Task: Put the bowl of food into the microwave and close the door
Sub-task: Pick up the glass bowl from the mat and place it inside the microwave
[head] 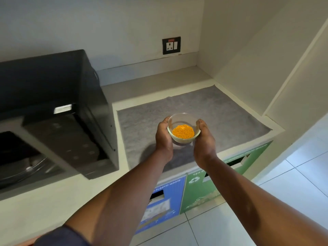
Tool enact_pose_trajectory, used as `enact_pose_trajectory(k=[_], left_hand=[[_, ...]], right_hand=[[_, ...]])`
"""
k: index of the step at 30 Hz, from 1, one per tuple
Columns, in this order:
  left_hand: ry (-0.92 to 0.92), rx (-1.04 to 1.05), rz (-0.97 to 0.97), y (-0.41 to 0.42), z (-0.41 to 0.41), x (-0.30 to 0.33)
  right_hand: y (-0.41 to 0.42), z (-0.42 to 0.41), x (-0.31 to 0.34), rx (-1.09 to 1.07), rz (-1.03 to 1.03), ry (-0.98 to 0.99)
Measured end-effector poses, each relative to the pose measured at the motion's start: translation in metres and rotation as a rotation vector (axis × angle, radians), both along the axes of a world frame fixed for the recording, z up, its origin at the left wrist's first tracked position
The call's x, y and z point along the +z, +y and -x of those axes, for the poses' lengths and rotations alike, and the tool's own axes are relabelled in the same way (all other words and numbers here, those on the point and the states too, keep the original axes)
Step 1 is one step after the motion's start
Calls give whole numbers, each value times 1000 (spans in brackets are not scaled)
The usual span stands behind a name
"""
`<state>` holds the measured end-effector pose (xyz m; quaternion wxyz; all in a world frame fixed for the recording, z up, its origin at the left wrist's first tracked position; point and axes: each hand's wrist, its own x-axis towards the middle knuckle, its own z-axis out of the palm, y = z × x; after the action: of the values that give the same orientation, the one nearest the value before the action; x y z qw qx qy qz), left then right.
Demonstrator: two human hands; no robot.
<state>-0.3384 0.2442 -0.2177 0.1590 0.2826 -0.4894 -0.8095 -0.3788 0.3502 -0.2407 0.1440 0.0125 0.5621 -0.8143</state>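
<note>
Carry step: both hands, left [164, 137] & right [204, 141], cupping bowl [183, 127] w/ firm grip above desk [122, 139]; next needing leftward swing into open microwave [53, 110]

Readable signs: only the bin fronts under the bench carry any.

The blue bin panel [166, 199] has a line of white capitals along its top edge ending in the word "WASTE"; the words before it are too blurred to make out. The green bin panel [204, 194] beside it shows a white recycling-arrows symbol [194, 180] and some white letters above it that cannot be read. The microwave [58, 110] control panel markings are illegible.
</note>
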Motion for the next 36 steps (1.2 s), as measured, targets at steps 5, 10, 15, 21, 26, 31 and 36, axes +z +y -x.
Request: enact_pose_trajectory(k=[5,10,15,21,26,31,36], left_hand=[[29,-44,-2,-9,-79,16],[21,-11,-9,-30,-171,25],[27,53,28,-68,-254,29],[34,156,75,-127,-337,32],[2,263,50,-164,-373,34],[41,353,56,-211,-377,31],[124,446,77,-266,-358,19]], right_hand=[[-5,-77,20,9,57,-14],[-22,-172,37,66,104,15],[-57,-260,47,151,61,34],[-117,-340,56,272,15,68],[-163,-364,52,327,63,64],[-219,-360,50,412,79,52],[-280,-326,42,524,76,70]])
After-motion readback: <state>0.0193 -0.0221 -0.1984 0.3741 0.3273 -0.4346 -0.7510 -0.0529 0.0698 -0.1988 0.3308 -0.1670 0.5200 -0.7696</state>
